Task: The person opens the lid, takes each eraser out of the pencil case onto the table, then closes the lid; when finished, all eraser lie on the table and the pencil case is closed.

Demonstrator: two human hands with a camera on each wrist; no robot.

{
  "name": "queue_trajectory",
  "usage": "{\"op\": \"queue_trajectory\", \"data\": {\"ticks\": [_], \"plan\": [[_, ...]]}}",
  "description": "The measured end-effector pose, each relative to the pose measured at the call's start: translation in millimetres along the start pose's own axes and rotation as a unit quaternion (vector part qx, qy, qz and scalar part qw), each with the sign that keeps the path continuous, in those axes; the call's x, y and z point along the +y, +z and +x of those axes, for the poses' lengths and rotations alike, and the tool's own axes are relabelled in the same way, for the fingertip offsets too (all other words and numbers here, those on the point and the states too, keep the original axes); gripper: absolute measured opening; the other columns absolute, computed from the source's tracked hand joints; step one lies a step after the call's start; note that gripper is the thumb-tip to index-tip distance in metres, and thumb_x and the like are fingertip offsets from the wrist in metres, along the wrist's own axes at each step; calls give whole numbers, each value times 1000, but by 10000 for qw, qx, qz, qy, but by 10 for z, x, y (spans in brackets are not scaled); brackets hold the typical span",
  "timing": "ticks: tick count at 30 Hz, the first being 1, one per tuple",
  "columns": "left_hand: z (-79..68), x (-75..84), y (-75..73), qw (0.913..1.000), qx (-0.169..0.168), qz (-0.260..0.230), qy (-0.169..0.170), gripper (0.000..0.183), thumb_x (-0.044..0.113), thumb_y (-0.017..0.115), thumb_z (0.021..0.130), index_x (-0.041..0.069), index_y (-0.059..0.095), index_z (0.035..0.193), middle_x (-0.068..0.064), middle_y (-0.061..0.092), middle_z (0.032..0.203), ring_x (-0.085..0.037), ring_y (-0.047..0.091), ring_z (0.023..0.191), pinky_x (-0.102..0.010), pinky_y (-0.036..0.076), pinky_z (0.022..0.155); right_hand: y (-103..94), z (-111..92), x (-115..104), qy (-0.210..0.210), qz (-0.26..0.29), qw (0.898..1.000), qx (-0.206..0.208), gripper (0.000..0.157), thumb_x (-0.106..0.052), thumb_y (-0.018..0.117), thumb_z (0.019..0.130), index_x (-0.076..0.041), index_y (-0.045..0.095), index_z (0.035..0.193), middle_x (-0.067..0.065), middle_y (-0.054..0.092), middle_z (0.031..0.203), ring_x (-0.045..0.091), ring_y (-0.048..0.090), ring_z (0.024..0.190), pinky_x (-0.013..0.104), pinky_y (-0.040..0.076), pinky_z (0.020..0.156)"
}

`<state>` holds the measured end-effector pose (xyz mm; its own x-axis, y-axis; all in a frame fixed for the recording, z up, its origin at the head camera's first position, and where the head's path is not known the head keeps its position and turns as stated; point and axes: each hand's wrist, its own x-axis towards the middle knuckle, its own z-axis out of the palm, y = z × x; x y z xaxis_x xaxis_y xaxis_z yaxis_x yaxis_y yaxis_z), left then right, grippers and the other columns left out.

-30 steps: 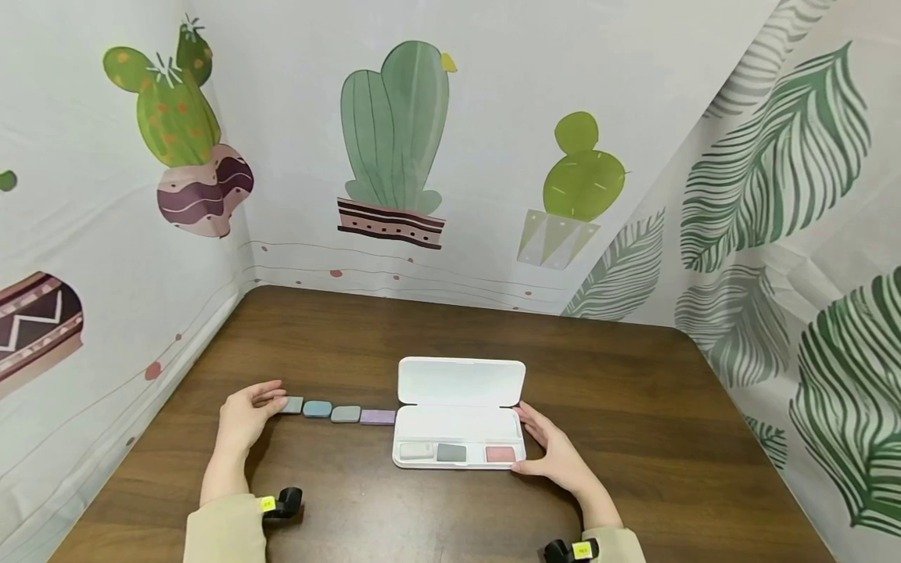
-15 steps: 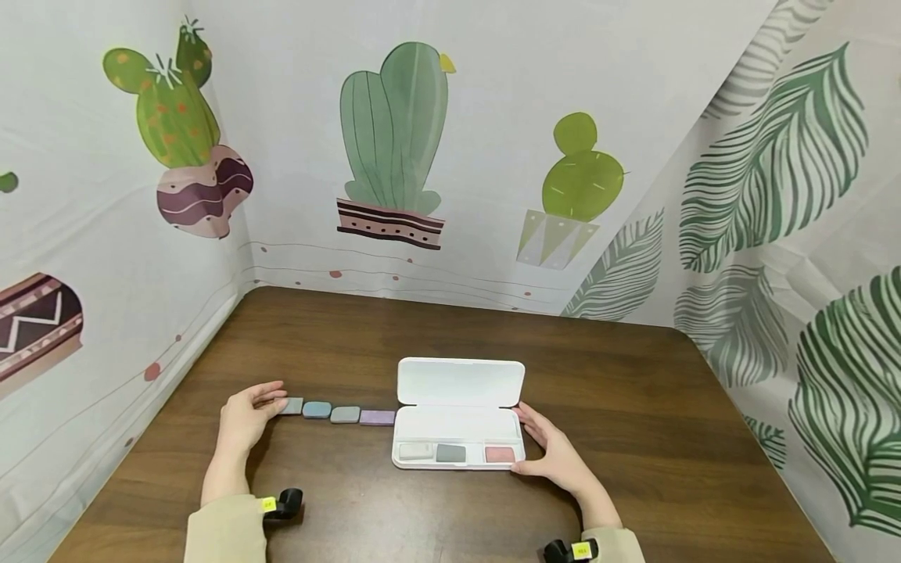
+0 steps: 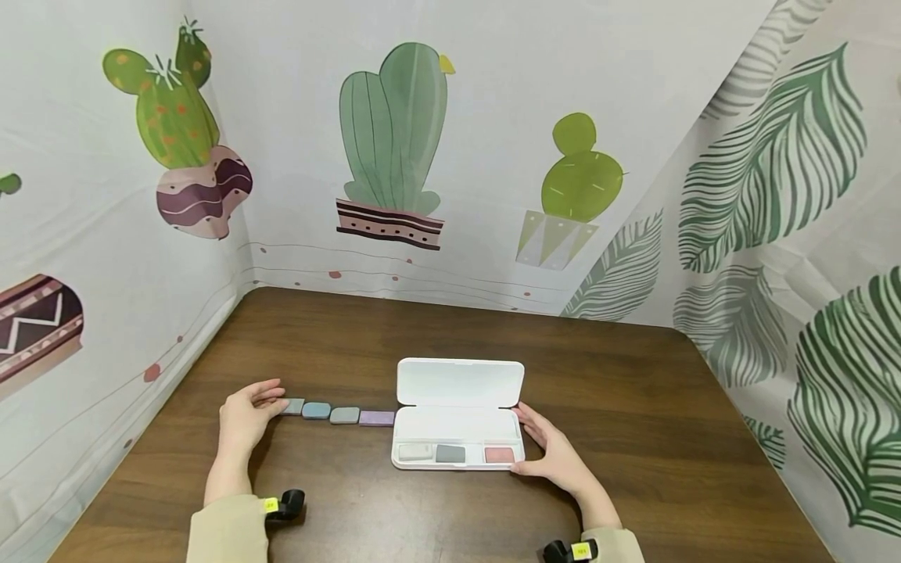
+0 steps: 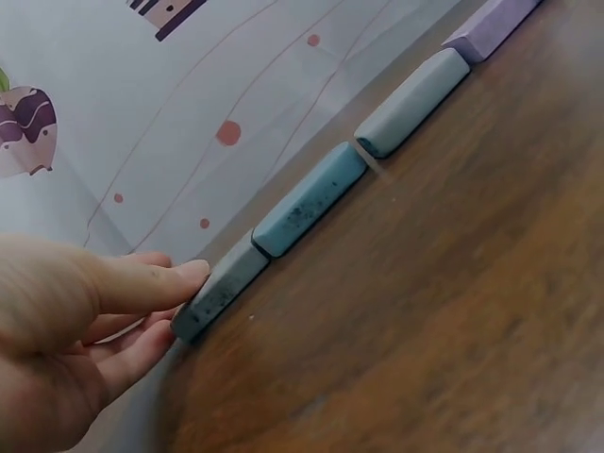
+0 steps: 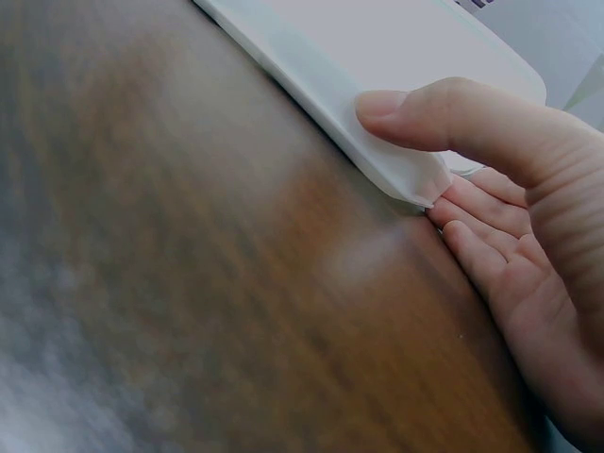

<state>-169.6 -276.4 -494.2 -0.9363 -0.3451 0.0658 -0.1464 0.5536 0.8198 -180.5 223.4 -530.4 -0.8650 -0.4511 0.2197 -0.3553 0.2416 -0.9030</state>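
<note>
At the left end of a row of erasers on the table, my left hand (image 3: pixel 242 418) pinches a grey-blue eraser (image 4: pixel 222 288) with thumb and fingertips. That eraser's far end meets a smudged blue eraser (image 3: pixel 317 410). A pale grey eraser (image 3: pixel 345 415) and a purple eraser (image 3: pixel 376 418) continue the row, up to the left side of an opened white pencil case (image 3: pixel 457 424). My right hand (image 3: pixel 552 450) grips the case's right end, thumb at the front corner and fingers along the side. In the front compartment lie a white eraser (image 3: pixel 415 452), a dark grey eraser (image 3: pixel 450 453) and a pink eraser (image 3: pixel 500 454).
The case's lid (image 3: pixel 461 381) leans back behind it. All of this lies on a brown wooden table (image 3: pixel 394 516). Printed cloth (image 3: pixel 296 141) with cacti and leaves hangs along the back and sides.
The end eraser in my left hand has edged very slightly right, against the blue one. My right hand and the pencil case have stayed in place.
</note>
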Motion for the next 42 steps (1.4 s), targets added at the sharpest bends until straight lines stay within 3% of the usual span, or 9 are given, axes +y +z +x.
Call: {"op": "queue_trajectory", "data": {"ticks": [3, 6, 9, 14, 20, 29, 36, 42], "plan": [[4, 57, 21, 9996, 297, -20, 26, 40, 8, 76, 84, -4, 65, 122, -20, 71, 110, 8, 64, 80, 2, 41, 67, -4, 1, -4, 51, -26, 10000, 17, 96, -5, 86, 70, 10, 31, 147, 31, 44, 144, -9, 42, 128, 6, 32, 105], [1, 156, 43, 9986, 508, -117, 57, 38, 8, 76, 84, -3, 67, 119, -20, 72, 109, 16, 58, 75, 2, 40, 65, -8, 1, -9, 92, -50, 9999, 22, 96, -5, 86, 70, 10, 31, 147, 31, 44, 144, -9, 42, 128, 6, 32, 105], [2, 260, 78, 9982, 502, -270, 183, 37, 8, 76, 84, -3, 67, 119, -21, 72, 108, 24, 49, 72, 2, 40, 66, -11, 1, -12, 141, -58, 9999, 16, 96, -6, 86, 70, 9, 31, 147, 30, 44, 144, -9, 42, 128, 6, 32, 105], [12, 398, 129, 9962, -117, -367, 777, 36, 11, 73, 87, -3, 66, 120, -20, 72, 107, 17, 57, 80, -2, 45, 73, -12, 2, -5, 103, -79, 9999, 23, 96, -5, 86, 70, 10, 31, 147, 31, 44, 144, -9, 41, 128, 6, 32, 104], [-2, 522, 162, 9855, -984, -410, 1323, 36, 13, 73, 88, -4, 66, 119, -18, 73, 106, -3, 67, 89, -13, 51, 79, -2, 12, -1, 60, -32, 10000, 3, 96, -5, 86, 69, 8, 31, 147, 30, 45, 144, -8, 42, 128, 7, 32, 105], [-29, 652, 381, 9681, -1555, -965, 1712, 35, 9, 75, 85, -6, 65, 115, -20, 72, 106, -5, 68, 89, -19, 54, 82, 1, 11, -5, 102, -29, 9999, -7, 96, -5, 86, 70, 6, 32, 148, 29, 45, 144, -8, 42, 128, 7, 32, 105], [-62, 662, 529, 9565, -1971, -1264, 1738, 38, 10, 78, 82, -6, 66, 114, -23, 71, 105, -7, 69, 88, -21, 55, 80, -10, 9, 2, 105, -66, 9999, -2, 96, -6, 86, 70, 6, 32, 148, 29, 45, 144, -8, 42, 128, 7, 32, 105], [-91, 753, 596, 9433, -2440, -1340, 1810, 40, 9, 79, 81, -7, 65, 114, -24, 71, 104, -16, 71, 90, -22, 56, 78, -4, 3, 8, 119, -88, 9999, 4, 95, -6, 86, 70, 6, 32, 148, 29, 45, 144, -7, 43, 128, 7, 32, 105]]}}
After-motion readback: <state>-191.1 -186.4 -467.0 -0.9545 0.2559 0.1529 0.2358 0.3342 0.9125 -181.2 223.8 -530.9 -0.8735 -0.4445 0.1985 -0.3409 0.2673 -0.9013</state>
